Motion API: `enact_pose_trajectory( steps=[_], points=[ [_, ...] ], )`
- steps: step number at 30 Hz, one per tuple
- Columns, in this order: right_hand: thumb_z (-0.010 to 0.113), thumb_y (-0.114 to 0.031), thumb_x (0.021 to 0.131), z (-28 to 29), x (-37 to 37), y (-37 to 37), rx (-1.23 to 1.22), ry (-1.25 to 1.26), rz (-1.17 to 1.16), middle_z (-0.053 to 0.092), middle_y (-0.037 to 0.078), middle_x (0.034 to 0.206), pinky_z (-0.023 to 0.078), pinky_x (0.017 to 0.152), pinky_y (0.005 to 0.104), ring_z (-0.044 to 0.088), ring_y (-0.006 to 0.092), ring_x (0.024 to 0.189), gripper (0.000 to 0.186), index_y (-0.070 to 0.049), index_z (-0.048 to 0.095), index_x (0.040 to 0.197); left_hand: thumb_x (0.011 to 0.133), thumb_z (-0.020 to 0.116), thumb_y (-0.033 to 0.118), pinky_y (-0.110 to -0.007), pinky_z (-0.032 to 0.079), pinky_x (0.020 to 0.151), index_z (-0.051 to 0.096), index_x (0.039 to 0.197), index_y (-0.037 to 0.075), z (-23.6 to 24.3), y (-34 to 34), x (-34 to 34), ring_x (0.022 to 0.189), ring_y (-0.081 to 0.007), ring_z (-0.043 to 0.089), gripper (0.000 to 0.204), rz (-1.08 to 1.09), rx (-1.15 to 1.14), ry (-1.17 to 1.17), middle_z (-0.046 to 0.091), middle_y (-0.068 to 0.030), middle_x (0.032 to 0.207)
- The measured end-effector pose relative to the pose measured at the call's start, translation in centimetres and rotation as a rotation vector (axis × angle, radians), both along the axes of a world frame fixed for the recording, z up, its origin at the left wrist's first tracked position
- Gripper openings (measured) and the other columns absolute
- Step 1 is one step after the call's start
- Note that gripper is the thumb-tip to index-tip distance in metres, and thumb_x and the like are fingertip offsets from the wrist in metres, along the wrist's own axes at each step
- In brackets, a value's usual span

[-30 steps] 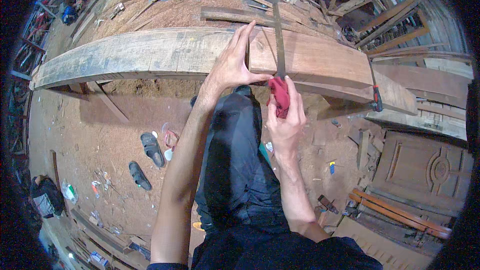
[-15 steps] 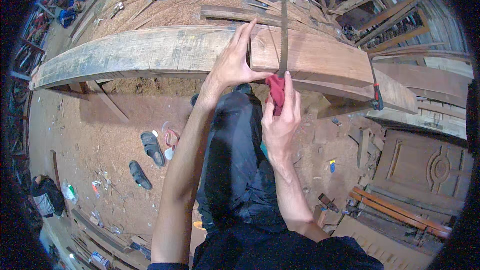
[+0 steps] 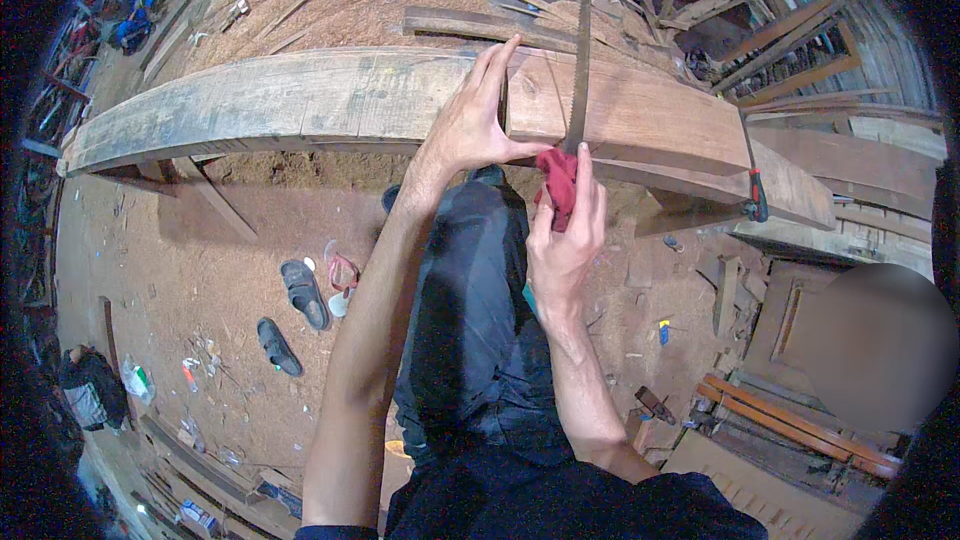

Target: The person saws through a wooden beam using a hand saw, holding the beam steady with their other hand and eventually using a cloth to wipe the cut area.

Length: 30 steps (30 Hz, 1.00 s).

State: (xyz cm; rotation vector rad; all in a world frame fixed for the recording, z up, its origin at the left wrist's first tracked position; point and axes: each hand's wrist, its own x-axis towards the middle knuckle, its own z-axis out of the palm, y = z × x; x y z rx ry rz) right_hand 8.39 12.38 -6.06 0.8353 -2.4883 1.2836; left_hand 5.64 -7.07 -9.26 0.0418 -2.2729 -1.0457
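A long, thick wooden beam [image 3: 350, 90] spans the view in front of me, with a paler wooden piece [image 3: 650, 110] to its right past a dark gap. My left hand [image 3: 475, 120] lies by that gap, fingers stretched over the wood and thumb spread to the right. The thumb tip reaches the dark red cloth [image 3: 560, 190] around the handle end of a handsaw [image 3: 580, 60]. My right hand [image 3: 570, 240] is closed on this cloth-covered end, its index finger extended toward the blade. The toothed blade points away over the right piece, leaning slightly right.
A red-and-black clamp [image 3: 757, 195] hangs at the right piece's end. Sawdust and offcuts [image 3: 480, 25] lie beyond the beam. Dark sandals [image 3: 303, 293] are on the floor at left. Orange-brown wooden bars [image 3: 800, 425] lie at lower right, near a panel partly covered by a blurred round patch.
The saw blade's far end has swung to the right, and my right hand has shifted slightly with it. My left hand stays by the gap. A blurred patch has appeared over the panel.
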Motion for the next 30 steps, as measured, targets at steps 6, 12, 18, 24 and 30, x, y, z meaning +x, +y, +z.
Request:
enact_pose_trajectory(
  steps=[6,12,18,24,30],
  points=[
    [0.062,0.009,0.082,-0.2,-0.3,0.1,-0.004,0.026,0.008,0.056,0.025,0.124,0.051,0.094,0.0485,0.059,0.0449,0.112,0.073,-0.005,0.043,0.151,0.056,0.095,0.04,-0.046,0.035,0.119,0.023,0.157,0.003,0.0,0.2,-0.1,0.145,-0.0394,0.037,0.129,-0.025,0.068,-0.014,0.035,-0.0236,0.156],
    [0.061,0.01,0.081,0.5,-0.1,-0.2,0.011,-0.012,0.025,0.054,0.026,0.124,0.051,0.093,0.0478,0.059,0.0439,0.112,0.076,-0.006,0.041,0.152,0.056,0.095,0.035,-0.045,0.033,0.12,0.023,0.157,0.003,-0.2,0.0,0.0,0.146,-0.0389,0.035,0.128,-0.038,0.074,-0.01,0.034,-0.0233,0.157],
    [0.063,0.008,0.082,3.1,-0.6,-0.3,0.13,-0.049,0.041,0.054,0.028,0.121,0.052,0.089,0.0492,0.06,0.0451,0.109,0.074,-0.004,0.04,0.152,0.055,0.095,0.033,-0.046,0.035,0.118,0.022,0.157,0.004,-0.3,-0.1,-0.1,0.144,-0.0399,0.037,0.129,-0.028,0.064,-0.012,0.036,-0.023,0.155],
    [0.067,0.0,0.084,4.9,-0.6,-1.0,0.323,-0.036,0.013,0.055,0.029,0.12,0.055,0.085,0.0501,0.063,0.0472,0.104,0.069,-0.001,0.041,0.148,0.052,0.096,0.035,-0.047,0.041,0.114,0.022,0.157,0.005,-0.4,0.0,-0.1,0.139,-0.0425,0.043,0.132,0.016,0.005,-0.006,0.038,-0.0248,0.152],
    [0.068,-0.003,0.085,6.4,-0.5,-1.4,0.458,-0.035,-0.006,0.056,0.03,0.12,0.057,0.082,0.0502,0.066,0.047,0.1,0.064,0.0,0.043,0.145,0.052,0.095,0.032,-0.046,0.041,0.115,0.023,0.157,0.005,-0.3,0.2,0.0,0.14,-0.0419,0.042,0.13,0.015,0.038,-0.006,0.037,-0.0239,0.153]
  ],
)
